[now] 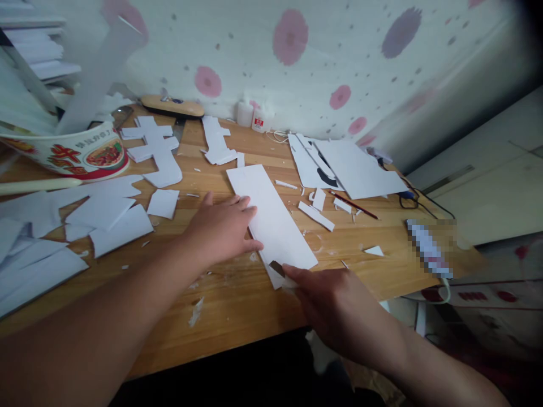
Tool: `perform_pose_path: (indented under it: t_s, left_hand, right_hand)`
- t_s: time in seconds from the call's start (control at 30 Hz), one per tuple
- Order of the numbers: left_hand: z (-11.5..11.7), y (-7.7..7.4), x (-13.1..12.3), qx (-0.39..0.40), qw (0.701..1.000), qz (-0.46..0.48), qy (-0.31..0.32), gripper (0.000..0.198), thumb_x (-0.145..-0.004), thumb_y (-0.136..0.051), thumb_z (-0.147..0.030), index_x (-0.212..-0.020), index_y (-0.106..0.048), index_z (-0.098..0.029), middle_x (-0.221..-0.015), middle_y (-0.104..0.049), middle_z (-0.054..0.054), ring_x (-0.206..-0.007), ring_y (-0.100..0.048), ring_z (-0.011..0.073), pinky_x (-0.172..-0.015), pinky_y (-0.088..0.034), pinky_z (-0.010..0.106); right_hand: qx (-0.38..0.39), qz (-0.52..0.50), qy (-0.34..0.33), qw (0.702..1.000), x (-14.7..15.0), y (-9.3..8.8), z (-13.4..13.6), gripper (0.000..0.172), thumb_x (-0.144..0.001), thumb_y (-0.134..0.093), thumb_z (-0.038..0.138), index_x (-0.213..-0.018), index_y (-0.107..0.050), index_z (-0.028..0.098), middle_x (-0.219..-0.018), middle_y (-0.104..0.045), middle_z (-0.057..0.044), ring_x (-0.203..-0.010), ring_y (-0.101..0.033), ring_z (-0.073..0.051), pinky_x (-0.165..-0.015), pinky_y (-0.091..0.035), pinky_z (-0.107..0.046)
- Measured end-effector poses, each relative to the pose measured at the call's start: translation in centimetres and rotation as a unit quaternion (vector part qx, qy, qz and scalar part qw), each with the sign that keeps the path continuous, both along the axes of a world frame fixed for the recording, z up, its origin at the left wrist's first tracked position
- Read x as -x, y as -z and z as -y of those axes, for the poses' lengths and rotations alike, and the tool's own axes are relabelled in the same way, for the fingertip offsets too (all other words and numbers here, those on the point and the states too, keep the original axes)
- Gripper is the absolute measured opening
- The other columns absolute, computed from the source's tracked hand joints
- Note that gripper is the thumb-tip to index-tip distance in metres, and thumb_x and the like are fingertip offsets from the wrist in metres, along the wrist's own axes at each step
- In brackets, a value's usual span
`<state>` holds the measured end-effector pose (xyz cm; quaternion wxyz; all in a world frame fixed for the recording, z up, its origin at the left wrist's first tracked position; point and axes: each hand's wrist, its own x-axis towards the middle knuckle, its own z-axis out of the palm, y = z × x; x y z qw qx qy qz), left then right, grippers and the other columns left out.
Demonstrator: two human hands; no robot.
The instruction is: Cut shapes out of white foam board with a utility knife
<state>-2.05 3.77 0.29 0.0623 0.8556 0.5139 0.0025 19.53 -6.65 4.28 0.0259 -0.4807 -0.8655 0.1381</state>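
A white rectangular board (271, 209), perhaps foam board, lies slantwise on the wooden table. My left hand (224, 229) rests on its left edge with the fingers spread, the fingertips on the board. In my right hand (326, 288) is a utility knife, its dark blade (277, 268) lying over the board's near end. My index finger stretches along the knife toward the blade. Most of the handle is hidden inside my fist. Small white offcuts (316, 216) are scattered to the right of the board.
Cut white shapes (155, 150) and larger scraps (119, 226) lie on the left, beside a printed noodle tub (102, 152) full of strips. Right of the board are a pencil (354, 205), stacked sheets (360, 167) and a blurred phone-like object (429, 249). Small bottles (258, 120) stand by the wall.
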Motion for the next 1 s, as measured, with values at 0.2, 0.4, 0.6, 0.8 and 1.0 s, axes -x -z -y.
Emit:
perform_pose_path:
  t_s: [0.2,0.4,0.6,0.8,1.0]
  left_hand:
    - [0.1,-0.3,0.0,0.011,1.000,0.001,-0.001,0.068,-0.079,-0.056,-0.062,-0.133,-0.050,-0.020,-0.152,-0.037,0.015,-0.137,-0.034,0.0374,-0.107,-0.015,0.069]
    - [0.0,-0.1,-0.1,0.005,1.000,0.007,0.001,0.067,-0.078,-0.057,-0.063,-0.130,-0.052,-0.022,-0.149,-0.042,0.015,-0.136,-0.035,0.0373,-0.106,-0.016,0.069]
    - [0.0,-0.1,-0.2,-0.003,1.000,0.009,-0.002,0.064,-0.078,-0.058,-0.064,-0.129,-0.054,-0.024,-0.147,-0.044,0.013,-0.135,-0.037,0.0365,-0.108,-0.016,0.066]
    - [0.0,0.0,-0.1,-0.006,1.000,0.005,0.005,0.067,-0.079,-0.056,-0.064,-0.130,-0.052,-0.022,-0.148,-0.042,0.015,-0.135,-0.037,0.0368,-0.106,-0.017,0.068]
    - [-0.1,0.1,-0.1,-0.011,1.000,-0.008,0.006,0.068,-0.078,-0.055,-0.066,-0.130,-0.051,-0.022,-0.150,-0.040,0.015,-0.135,-0.037,0.0357,-0.104,-0.019,0.071]
  right_hand:
    - [-0.028,-0.027,0.026,0.999,0.3,-0.7,-0.4,0.046,-0.086,-0.045,0.013,-0.132,-0.054,0.017,-0.081,-0.074,-0.007,-0.066,-0.066,-0.016,-0.062,-0.050,-0.024]
    - [-0.024,0.000,0.020,1.000,1.8,0.2,-0.4,0.045,-0.085,-0.044,0.013,-0.128,-0.057,0.011,-0.074,-0.073,-0.009,-0.060,-0.065,-0.016,-0.059,-0.049,-0.026]
    - [-0.028,0.002,0.021,0.999,1.9,0.8,-0.1,0.047,-0.082,-0.045,0.011,-0.128,-0.057,0.010,-0.072,-0.072,-0.009,-0.058,-0.064,-0.017,-0.058,-0.048,-0.026]
    - [-0.022,0.023,0.031,0.999,2.0,0.6,0.2,0.048,-0.081,-0.047,0.010,-0.128,-0.056,0.012,-0.071,-0.071,-0.008,-0.059,-0.064,-0.016,-0.057,-0.046,-0.025]
    - [-0.002,0.025,0.038,0.999,2.2,0.2,0.2,0.047,-0.081,-0.046,0.011,-0.127,-0.057,0.012,-0.072,-0.071,-0.008,-0.059,-0.063,-0.016,-0.056,-0.044,-0.025]
